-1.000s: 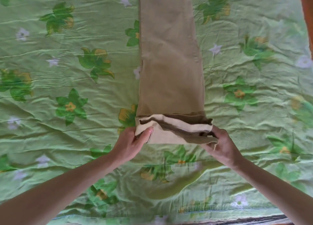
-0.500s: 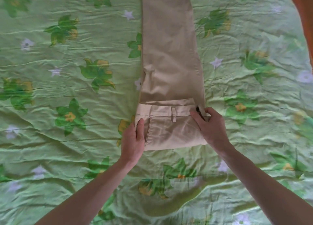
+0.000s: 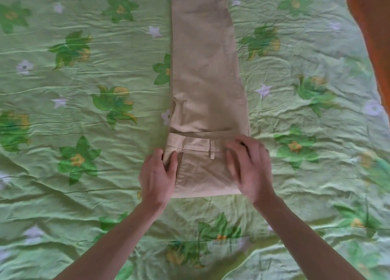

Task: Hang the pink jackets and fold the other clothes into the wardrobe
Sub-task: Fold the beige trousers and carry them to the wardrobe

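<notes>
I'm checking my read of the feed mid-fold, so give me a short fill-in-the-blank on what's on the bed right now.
1. The garment being folded is a pair of ____ trousers.
2. The trousers lie on a ____ floral bedspread.
3. The left hand grips the folded end's ____ edge.
4. The right hand is motion-blurred and lies on ____ of the folded end.

Missing words: beige; green; left; top

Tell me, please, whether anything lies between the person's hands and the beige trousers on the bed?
Nothing visible does. The left hand grips the folded waist end of the beige trousers at its left edge, and the right hand, blurred, rests directly on its right side, on the green floral bedspread.
</notes>
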